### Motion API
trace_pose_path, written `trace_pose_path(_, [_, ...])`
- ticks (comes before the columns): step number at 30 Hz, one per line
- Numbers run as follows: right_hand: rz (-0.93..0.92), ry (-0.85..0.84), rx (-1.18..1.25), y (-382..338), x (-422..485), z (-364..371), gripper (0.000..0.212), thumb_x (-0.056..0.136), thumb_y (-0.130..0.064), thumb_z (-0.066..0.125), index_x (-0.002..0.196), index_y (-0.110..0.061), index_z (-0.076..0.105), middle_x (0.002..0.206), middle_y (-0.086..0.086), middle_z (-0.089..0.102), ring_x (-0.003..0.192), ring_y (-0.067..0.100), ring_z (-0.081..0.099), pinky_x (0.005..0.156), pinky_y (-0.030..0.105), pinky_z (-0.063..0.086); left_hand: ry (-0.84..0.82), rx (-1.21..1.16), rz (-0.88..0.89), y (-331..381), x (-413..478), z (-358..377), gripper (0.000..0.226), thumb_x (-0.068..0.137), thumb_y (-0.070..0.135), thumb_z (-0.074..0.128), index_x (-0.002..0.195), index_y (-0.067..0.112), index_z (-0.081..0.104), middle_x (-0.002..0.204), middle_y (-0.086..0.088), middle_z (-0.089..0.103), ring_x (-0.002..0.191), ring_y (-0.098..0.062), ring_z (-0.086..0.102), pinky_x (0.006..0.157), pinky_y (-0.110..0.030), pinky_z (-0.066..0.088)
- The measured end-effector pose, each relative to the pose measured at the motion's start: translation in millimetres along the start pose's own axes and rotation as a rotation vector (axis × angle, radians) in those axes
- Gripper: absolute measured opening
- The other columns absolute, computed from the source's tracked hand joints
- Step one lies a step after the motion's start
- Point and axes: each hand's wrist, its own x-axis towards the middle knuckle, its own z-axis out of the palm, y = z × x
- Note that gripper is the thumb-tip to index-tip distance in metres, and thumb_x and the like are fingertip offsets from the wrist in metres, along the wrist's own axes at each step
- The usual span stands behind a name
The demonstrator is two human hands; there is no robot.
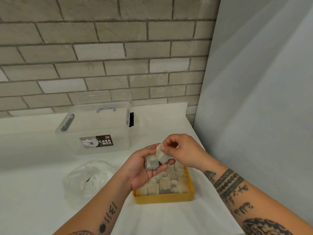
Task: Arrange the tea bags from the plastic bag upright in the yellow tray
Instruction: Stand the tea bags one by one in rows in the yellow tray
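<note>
Your left hand hovers palm-up just above the far end of the yellow tray, its grip cupped round a small stack of tea bags, probably to keep the supply close to where it goes. Your right hand has its grip pinched on the top corner of one tea bag, a hold that should let it go in upright. The tray, near right on the tabletop, holds rows of standing tea bags; the crumpled plastic bag lies to its left.
</note>
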Motion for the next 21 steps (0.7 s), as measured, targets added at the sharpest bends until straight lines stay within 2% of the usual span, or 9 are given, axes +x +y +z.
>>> trace_pose_path(3, [0.027,0.095,-0.087,9,2,-1,0.010,0.093,-0.033,0.068,0.086,-0.026,0.068,0.074,-0.009,0.067,0.065,0.002,0.061,0.065,0.021,0.048,0.046,0.166,0.081,-5,2,0,0.027,0.097,0.026,0.062,0.121,0.012,0.065,0.117,-0.011,0.074,0.110,-0.041,0.070,0.066,-0.029,0.063])
trace_pose_path(6, [0.074,0.118,-0.063,21,-3,5,0.010,0.094,-0.031,0.066,0.086,-0.025,0.066,0.069,-0.012,0.059,0.060,0.001,0.052,0.061,0.017,0.039,0.172,0.404,0.172,-15,6,-2,0.010,0.097,0.021,0.067,0.104,0.014,0.064,0.103,-0.009,0.076,0.095,-0.031,0.076,0.061,-0.025,0.059])
trace_pose_path(8, [0.103,0.097,-0.027,29,-7,8,0.005,0.093,-0.029,0.068,0.091,-0.026,0.066,0.074,-0.010,0.062,0.065,0.003,0.055,0.065,0.020,0.043,0.258,0.540,0.201,-23,10,-4,0.011,0.096,0.017,0.070,0.101,0.011,0.064,0.096,-0.010,0.077,0.084,-0.025,0.077,0.060,-0.026,0.058])
trace_pose_path(11, [0.118,0.016,-0.003,39,-13,11,0.020,0.088,-0.027,0.074,0.106,-0.031,0.067,0.088,-0.009,0.067,0.075,0.005,0.060,0.073,0.023,0.049,0.321,0.661,0.227,-34,14,-7,0.015,0.091,0.019,0.076,0.096,0.011,0.064,0.087,-0.010,0.073,0.072,-0.021,0.074,0.060,-0.028,0.057])
trace_pose_path(14, [0.108,-0.041,-0.109,44,-15,11,0.010,0.087,-0.025,0.074,0.096,-0.029,0.072,0.083,-0.010,0.069,0.075,0.006,0.064,0.073,0.026,0.053,0.334,0.767,0.225,-41,16,-11,0.017,0.088,0.019,0.079,0.095,0.012,0.066,0.079,-0.006,0.074,0.067,-0.020,0.072,0.061,-0.030,0.058])
trace_pose_path(17, [0.180,-0.043,-0.237,47,-14,5,0.002,0.087,-0.026,0.071,0.087,-0.027,0.070,0.080,-0.012,0.065,0.070,0.002,0.059,0.061,0.017,0.044,0.431,0.979,0.267,-47,21,-22,0.007,0.089,0.019,0.076,0.093,0.019,0.070,0.068,0.006,0.070,0.055,-0.016,0.065,0.057,-0.030,0.056])
trace_pose_path(19, [0.234,-0.121,-0.360,48,-13,3,0.002,0.086,-0.027,0.070,0.085,-0.028,0.068,0.085,-0.014,0.063,0.070,0.000,0.057,0.057,0.016,0.040,0.469,1.226,0.294,-50,27,-32,0.007,0.090,0.026,0.074,0.096,0.029,0.072,0.082,0.013,0.071,0.061,-0.012,0.065,0.064,-0.030,0.058])
trace_pose_path(21, [0.291,-0.219,-0.443,48,-13,7,0.005,0.086,-0.024,0.070,0.085,-0.027,0.067,0.087,-0.013,0.063,0.068,0.001,0.059,0.058,0.018,0.044,0.421,1.479,0.252,-52,31,-37,0.017,0.091,0.035,0.072,0.107,0.037,0.072,0.104,0.015,0.071,0.085,-0.009,0.067,0.080,-0.029,0.056])
